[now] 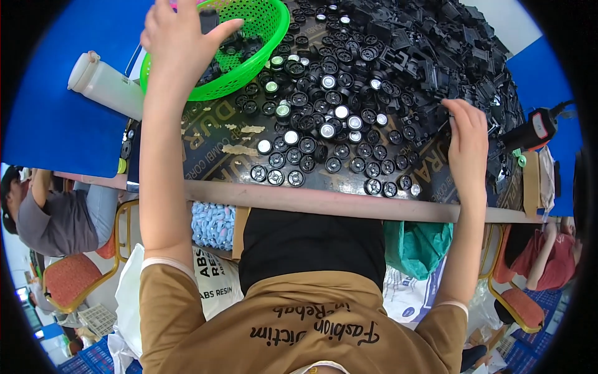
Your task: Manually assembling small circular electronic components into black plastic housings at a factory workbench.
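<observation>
My left hand point(179, 37) reaches over the left side of a green perforated plastic basket point(275, 38). Its thumb stands well away from the fingers, and I see nothing held in it. Black plastic parts point(249, 47) lie inside the basket, partly covered by the hand. At the right, my right hand point(468, 134) rests at the edge of a large heap of black molded parts point(430, 50). Its fingers bend loosely to the left, apart from the thumb; no held part is visible. Between the hands lie many small black spoked wheels point(307, 145), some with silver faces point(327, 131).
A white lidded bottle point(103, 81) lies left of the basket. A black corded tool point(536, 124) is beyond my right hand. The table's pale front edge point(324, 197) runs before me; below it hang a green bag point(420, 249) and light blue pieces point(213, 224). People sit at both sides.
</observation>
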A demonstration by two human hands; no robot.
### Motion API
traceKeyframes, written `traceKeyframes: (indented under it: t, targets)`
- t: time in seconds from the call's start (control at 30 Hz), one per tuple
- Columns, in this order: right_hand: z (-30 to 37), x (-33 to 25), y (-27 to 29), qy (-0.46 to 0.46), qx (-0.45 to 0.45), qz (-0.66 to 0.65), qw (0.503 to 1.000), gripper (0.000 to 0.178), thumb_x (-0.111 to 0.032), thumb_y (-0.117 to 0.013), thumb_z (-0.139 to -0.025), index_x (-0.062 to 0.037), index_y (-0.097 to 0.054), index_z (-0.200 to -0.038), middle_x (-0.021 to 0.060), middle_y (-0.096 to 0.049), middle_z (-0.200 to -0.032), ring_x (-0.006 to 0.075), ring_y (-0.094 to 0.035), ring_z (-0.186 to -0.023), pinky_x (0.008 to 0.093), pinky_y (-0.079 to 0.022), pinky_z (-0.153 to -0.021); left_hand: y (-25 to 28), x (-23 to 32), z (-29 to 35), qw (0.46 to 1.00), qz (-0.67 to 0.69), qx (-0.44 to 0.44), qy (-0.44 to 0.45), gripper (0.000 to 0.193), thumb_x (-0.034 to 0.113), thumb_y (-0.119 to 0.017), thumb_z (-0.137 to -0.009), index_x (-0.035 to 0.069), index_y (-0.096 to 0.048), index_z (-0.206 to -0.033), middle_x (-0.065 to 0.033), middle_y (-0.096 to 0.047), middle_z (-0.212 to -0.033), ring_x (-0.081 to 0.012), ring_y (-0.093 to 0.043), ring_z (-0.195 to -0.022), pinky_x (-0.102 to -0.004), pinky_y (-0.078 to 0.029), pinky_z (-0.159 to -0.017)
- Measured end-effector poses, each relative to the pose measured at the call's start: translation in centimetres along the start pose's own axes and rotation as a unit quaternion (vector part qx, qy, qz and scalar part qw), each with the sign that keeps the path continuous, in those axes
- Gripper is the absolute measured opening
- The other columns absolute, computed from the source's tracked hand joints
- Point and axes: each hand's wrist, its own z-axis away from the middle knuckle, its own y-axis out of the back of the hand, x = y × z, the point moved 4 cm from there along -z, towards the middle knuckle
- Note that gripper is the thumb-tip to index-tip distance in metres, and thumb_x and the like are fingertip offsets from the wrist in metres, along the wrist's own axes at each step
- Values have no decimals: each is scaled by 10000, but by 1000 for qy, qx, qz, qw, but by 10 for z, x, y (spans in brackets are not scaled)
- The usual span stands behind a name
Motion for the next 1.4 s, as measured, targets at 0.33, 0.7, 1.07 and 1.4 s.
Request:
traceKeyframes:
  t: [0.33, 0.7, 1.07, 1.4]
  targets:
    - [-15, 51, -18, -109, -25, -168, 979, 161, 7, -610, -740, -15, -597, -899, 67, -583, -848, 211, -584, -769, 284, -456, -689, -18, 55, 99, 914, 355, -105, -166, 190, 95, -656, -754, 47, -658, -937, -112, -616, -1012, -243, -582, -972, -327, -450, -837]
    - [40, -83, -6, -100, -31, -592, 799, 214, 42, -648, -669, -3, -580, -867, 78, -540, -958, 171, -546, -871, 288, -467, -768, -74, 109, 175, 319, 849, -354, 228, 670, 378, -596, -855, -8, -343, -1341, -119, -416, -1336, -209, -415, -1225, -391, -333, -1034]
    - [60, -41, -12, -91, -66, -163, 980, 276, 68, -545, -739, -39, -610, -985, 115, -558, -1008, 300, -527, -951, 355, -436, -810, -72, 65, 184, 447, 799, -343, 212, 250, 45, -635, -807, 85, -472, -992, -13, -527, -859, -107, -515, -784, -252, -423, -703]
    - [58, -28, -18, -212, -54, -269, 938, 124, 38, -571, -756, -10, -573, -870, 96, -561, -842, 243, -550, -722, 326, -446, -646, -69, 72, 181, 593, 714, -348, 131, 239, 34, -624, -816, 76, -449, -973, 9, -483, -904, -58, -453, -825, -218, -397, -725]
